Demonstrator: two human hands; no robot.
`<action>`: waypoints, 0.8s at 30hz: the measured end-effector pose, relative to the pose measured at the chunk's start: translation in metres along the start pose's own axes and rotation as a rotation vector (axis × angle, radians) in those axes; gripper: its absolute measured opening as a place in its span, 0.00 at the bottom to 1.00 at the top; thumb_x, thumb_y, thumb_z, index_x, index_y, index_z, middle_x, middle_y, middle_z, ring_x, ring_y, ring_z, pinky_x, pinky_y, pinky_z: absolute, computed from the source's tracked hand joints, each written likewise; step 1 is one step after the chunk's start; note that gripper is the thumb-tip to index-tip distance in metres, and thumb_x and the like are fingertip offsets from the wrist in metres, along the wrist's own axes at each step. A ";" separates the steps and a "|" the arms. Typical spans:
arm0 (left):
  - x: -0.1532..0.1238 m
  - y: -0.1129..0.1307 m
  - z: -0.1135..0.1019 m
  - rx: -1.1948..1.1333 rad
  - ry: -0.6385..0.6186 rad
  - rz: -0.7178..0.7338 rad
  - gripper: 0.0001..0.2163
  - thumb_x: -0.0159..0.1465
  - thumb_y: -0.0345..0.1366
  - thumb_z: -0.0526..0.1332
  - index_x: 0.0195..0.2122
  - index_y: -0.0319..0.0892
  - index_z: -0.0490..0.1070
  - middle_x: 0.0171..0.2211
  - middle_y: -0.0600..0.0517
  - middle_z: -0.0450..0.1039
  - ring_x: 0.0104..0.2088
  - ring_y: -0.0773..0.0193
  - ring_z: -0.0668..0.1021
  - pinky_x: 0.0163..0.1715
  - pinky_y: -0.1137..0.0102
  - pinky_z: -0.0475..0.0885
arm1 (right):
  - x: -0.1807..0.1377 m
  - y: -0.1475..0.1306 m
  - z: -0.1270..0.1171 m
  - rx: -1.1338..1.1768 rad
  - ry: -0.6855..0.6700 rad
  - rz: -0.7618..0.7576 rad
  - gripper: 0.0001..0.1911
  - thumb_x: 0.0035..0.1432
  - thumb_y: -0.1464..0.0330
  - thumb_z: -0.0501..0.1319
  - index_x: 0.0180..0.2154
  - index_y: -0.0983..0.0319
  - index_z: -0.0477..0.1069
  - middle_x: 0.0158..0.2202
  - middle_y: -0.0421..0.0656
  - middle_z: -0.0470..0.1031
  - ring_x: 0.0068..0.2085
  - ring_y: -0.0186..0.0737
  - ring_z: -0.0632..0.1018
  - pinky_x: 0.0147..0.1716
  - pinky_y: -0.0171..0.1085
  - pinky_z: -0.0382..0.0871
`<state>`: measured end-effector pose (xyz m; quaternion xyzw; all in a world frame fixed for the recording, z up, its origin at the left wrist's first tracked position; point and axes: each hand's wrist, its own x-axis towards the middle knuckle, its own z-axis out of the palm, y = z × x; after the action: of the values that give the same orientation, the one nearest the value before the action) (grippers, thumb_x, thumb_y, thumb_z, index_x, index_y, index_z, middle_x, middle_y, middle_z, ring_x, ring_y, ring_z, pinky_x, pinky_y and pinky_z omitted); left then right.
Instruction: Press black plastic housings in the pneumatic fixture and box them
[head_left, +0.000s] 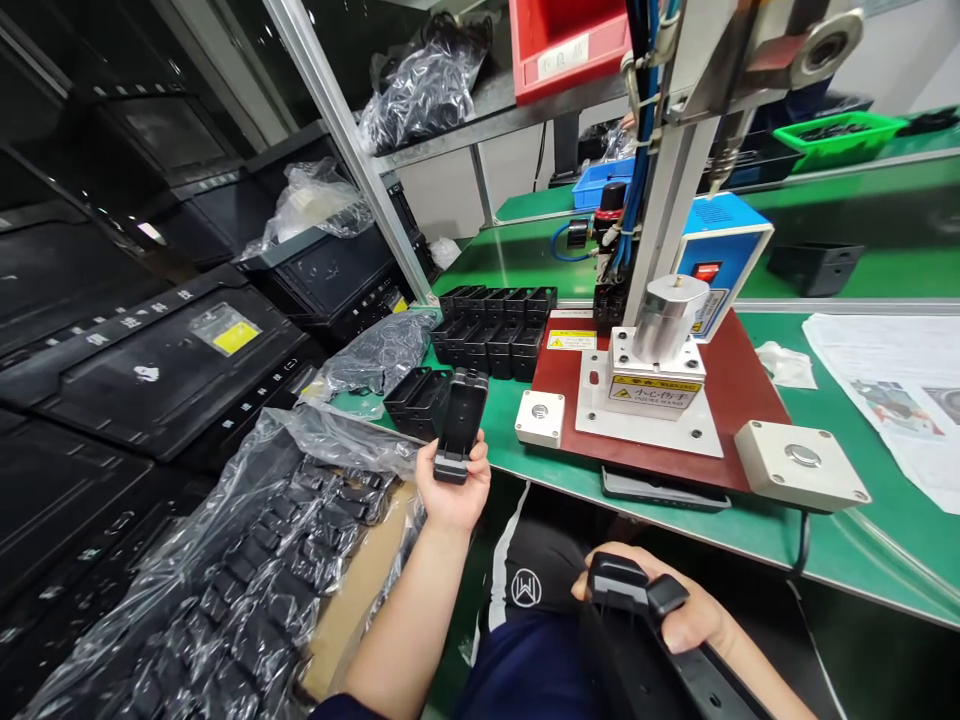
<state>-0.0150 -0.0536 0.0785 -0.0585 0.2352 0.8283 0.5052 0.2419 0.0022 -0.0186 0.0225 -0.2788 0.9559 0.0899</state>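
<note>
My left hand [454, 490] is closed around the lower end of a long, open black plastic housing [462, 415], its hollow side facing me. That housing is just in front of a group of similar black plastic housings [416, 400] at the bench's left edge. Low over my lap, my right hand [694, 610] grips a larger-looking black plastic part [637, 640] with a raised block at its end. The lower part of this piece runs out of the picture. Several more black housings [491, 340] stand in rows farther back on the green bench [517, 455].
A press [671, 320] with a metal cylinder stands on a red-brown base, between two button boxes [540, 415]. A carton [352, 590] of bagged black parts is at my left, beside stacked black crates [157, 370]. Printed sheets [892, 390] lie at right.
</note>
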 end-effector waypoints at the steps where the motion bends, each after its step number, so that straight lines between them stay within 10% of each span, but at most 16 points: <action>1: 0.001 0.000 -0.002 -0.006 -0.029 -0.001 0.16 0.60 0.39 0.54 0.42 0.30 0.67 0.33 0.42 0.68 0.25 0.71 0.67 0.18 0.81 0.66 | -0.001 0.000 -0.001 -0.001 0.001 0.003 0.36 0.39 0.68 0.73 0.54 0.58 0.73 0.51 0.52 0.75 0.47 0.48 0.78 0.46 0.40 0.69; 18: 0.001 0.001 -0.005 -0.180 -0.019 -0.071 0.17 0.59 0.42 0.51 0.42 0.32 0.62 0.33 0.44 0.66 0.24 0.74 0.67 0.18 0.84 0.66 | -0.002 0.002 -0.004 0.005 0.020 0.015 0.36 0.40 0.68 0.74 0.55 0.58 0.72 0.52 0.53 0.74 0.49 0.51 0.77 0.48 0.42 0.68; 24: 0.003 -0.001 0.002 0.280 0.120 0.270 0.11 0.54 0.41 0.57 0.33 0.38 0.68 0.28 0.48 0.71 0.22 0.67 0.73 0.17 0.76 0.65 | -0.006 0.003 -0.008 -0.001 0.027 0.032 0.37 0.40 0.68 0.73 0.55 0.56 0.72 0.53 0.52 0.74 0.49 0.52 0.77 0.49 0.44 0.68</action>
<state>-0.0152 -0.0504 0.0790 -0.0051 0.3834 0.8427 0.3780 0.2472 0.0033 -0.0274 0.0050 -0.2781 0.9573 0.0784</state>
